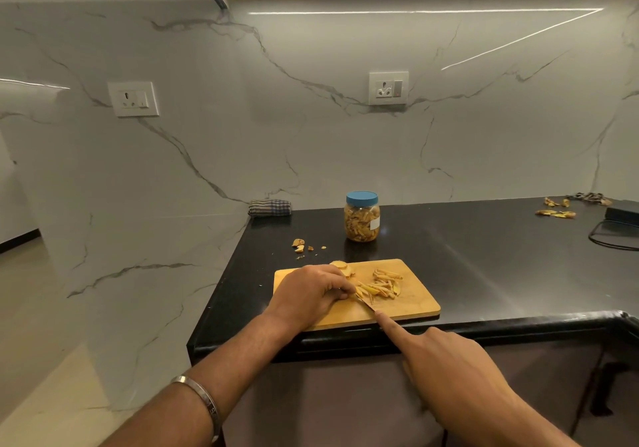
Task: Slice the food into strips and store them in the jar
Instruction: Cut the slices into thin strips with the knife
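Observation:
A wooden cutting board (pixel 411 299) lies at the counter's front edge. On it sits a heap of yellow strips (pixel 382 284) and an uncut yellow piece (pixel 340 266) at the far left. My left hand (pixel 307 294) curls its fingers over a piece of food next to the strips. My right hand (pixel 446 360) grips a knife (pixel 366 304), index finger stretched along the blade's back; the handle is hidden in my palm. The blade tip meets the food by my left fingers. A clear jar (pixel 361 218) with a blue lid, full of strips, stands behind the board.
Peel scraps (pixel 300 244) lie left of the jar, more peels (pixel 556 212) at the far right. A folded checked cloth (pixel 269 207) sits against the wall. A dark object with a cable (pixel 619 225) is at the right edge. The black counter (pixel 484 256) ends just left of the board.

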